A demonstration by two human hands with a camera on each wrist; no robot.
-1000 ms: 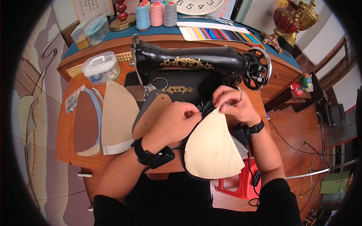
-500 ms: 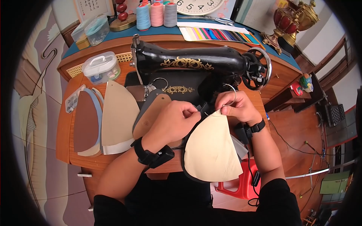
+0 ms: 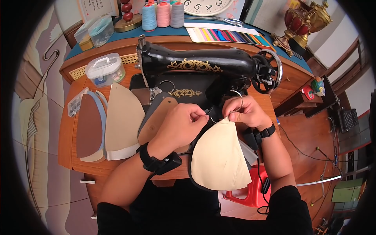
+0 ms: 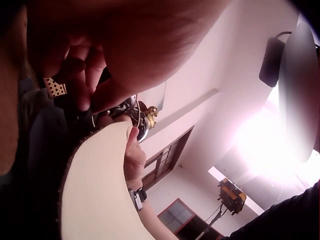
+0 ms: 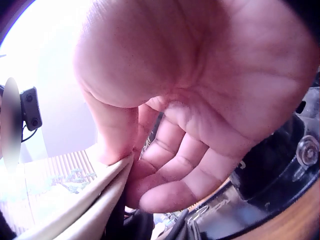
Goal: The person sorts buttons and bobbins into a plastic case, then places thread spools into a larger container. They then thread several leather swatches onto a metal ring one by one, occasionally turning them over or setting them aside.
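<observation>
In the head view my left hand pinches a dark strip at the top left edge of a cream panel with a black border. My right hand pinches the panel's top tip between thumb and fingers; a metal ring stands by those fingers. Between the hands shows a small pale curved line, too fine to identify. The right wrist view has the cream material folded under the right thumb. The left wrist view shows the left fingertips together on something dark, above the panel.
Behind the hands stands a black sewing machine. Brown and beige panels lie at left, by a clear lidded box. Thread spools and a colour swatch card sit at the back; a red stool is below.
The cream panel's tip has shifted slightly down, and the panel hangs a little lower and more to the left. The ring by my right fingers has moved left. My left hand has barely moved.
</observation>
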